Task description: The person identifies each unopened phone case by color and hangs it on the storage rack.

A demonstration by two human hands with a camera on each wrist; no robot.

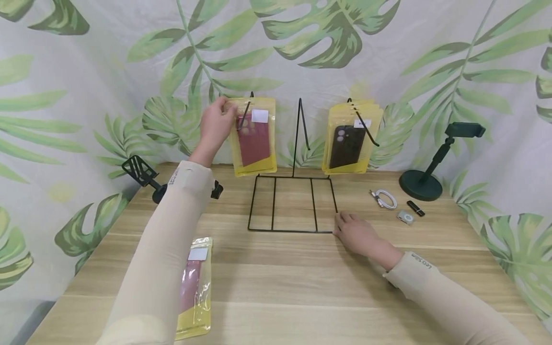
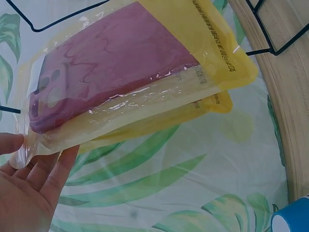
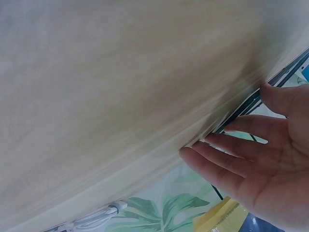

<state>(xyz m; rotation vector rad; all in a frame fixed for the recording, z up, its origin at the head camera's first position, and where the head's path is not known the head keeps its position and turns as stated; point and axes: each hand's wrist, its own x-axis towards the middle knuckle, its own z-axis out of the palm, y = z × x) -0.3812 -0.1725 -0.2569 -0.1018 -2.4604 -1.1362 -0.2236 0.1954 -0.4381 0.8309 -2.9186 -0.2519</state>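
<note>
My left hand (image 1: 217,125) is up at the left hook of the wire rack (image 1: 293,203), and its fingers (image 2: 58,166) pinch the top corner of the packet (image 1: 253,136), a yellow pouch with a dark red phone case inside. The packet hangs on that hook with its long axis near upright, top edge up at the hook and bottom edge down just above the rack's base (from my wrist another yellow pouch shows behind it). My right hand (image 1: 357,233) lies flat on the bench (image 1: 302,282), fingers (image 3: 217,162) straight and slightly spread, tips touching the rack's front right corner. The middle hook stands bare; the right hook carries a stack of packets (image 1: 351,139) with a black case in front. A second red packet (image 1: 195,287) lies lengthwise near the bench's front edge, left of the rack. There is open bench between it and the rack. A cable (image 1: 385,199) lies right of the rack.
</note>
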